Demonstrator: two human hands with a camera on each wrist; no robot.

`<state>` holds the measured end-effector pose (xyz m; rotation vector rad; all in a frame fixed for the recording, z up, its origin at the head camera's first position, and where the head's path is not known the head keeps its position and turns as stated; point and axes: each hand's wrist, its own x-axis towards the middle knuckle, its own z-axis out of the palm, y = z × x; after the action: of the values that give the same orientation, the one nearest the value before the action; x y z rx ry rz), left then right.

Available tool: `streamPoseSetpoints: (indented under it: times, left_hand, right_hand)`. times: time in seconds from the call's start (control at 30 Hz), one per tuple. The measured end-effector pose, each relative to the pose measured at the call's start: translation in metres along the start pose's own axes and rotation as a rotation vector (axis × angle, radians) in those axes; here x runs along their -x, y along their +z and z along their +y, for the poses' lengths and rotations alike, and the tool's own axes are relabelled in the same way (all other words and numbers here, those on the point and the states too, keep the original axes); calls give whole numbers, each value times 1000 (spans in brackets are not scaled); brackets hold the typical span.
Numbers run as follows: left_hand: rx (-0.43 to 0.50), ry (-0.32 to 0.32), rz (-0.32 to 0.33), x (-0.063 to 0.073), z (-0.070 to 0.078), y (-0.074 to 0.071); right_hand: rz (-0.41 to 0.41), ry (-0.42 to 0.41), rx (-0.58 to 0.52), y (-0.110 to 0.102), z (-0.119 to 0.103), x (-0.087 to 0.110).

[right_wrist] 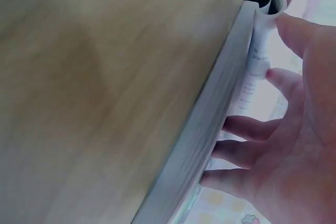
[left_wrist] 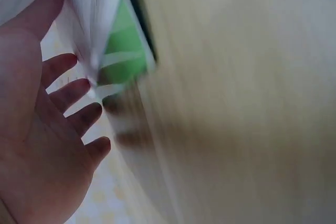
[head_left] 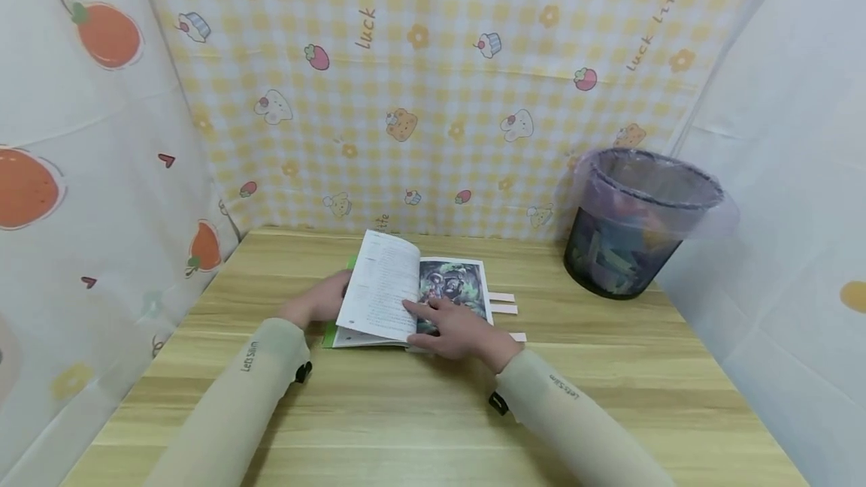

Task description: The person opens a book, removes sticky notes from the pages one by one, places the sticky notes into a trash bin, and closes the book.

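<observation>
An open book [head_left: 383,291] lies on the wooden table. Its left page is lifted and printed with text; the right page has a dark colour picture [head_left: 463,276]. My left hand [head_left: 323,299] is at the book's left side, partly hidden behind the raised page. In the left wrist view its fingers are spread and loosely bent beside the pages and the green inner cover [left_wrist: 128,51], its thumb against the paper. My right hand [head_left: 460,329] rests on the book near the fold, fingers extended. The right wrist view shows those fingers along the thick page block [right_wrist: 210,108].
White tabs [head_left: 504,309] stick out from the book's right edge. A dark bin [head_left: 636,224] with a purple liner stands at the table's back right, with colourful things inside. Patterned cloth [head_left: 433,149] hangs behind the table and on both sides.
</observation>
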<state>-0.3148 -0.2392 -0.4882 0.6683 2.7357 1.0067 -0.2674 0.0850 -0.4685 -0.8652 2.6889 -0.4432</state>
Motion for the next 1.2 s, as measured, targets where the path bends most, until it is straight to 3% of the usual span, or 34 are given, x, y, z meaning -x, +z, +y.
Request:
streamPoseSetpoints:
  times: [0.1, 0.23, 0.3, 0.4, 0.47, 0.6, 0.67, 0.77, 1.03, 1.2]
  left_hand:
    - [-61, -105, 44, 7, -5, -10]
    - [-98, -168, 128, 13, -1, -21]
    - [-86, -180, 174, 12, 9, -25]
    - [-54, -138, 202, 8, 33, -28]
    - [-51, -98, 155, 4, 53, -27]
    - [-87, -31, -39, -4, 82, -14]
    - [-86, -39, -134, -8, 90, -4]
    - [-101, -67, -209, -14, 93, 9]
    - [-132, -132, -229, -22, 83, 22]
    - [-152, -152, -227, -26, 87, 24]
  right_hand:
    - [-16, 20, 8, -2, -4, 0]
    - [-22, 45, 30, -4, -10, 1]
    - [-23, 50, 44, -5, -12, 1]
    - [-15, 50, 53, -7, -16, 1]
    - [-16, 52, 55, -8, -17, 1]
    - [-15, 49, 60, -7, -17, 1]
    - [-16, 40, 64, -6, -17, 0]
    - [-12, 25, 73, -5, -16, -1]
    - [-1, 9, 106, -4, -19, 2]
    - [-3, 10, 63, -6, -17, 5]
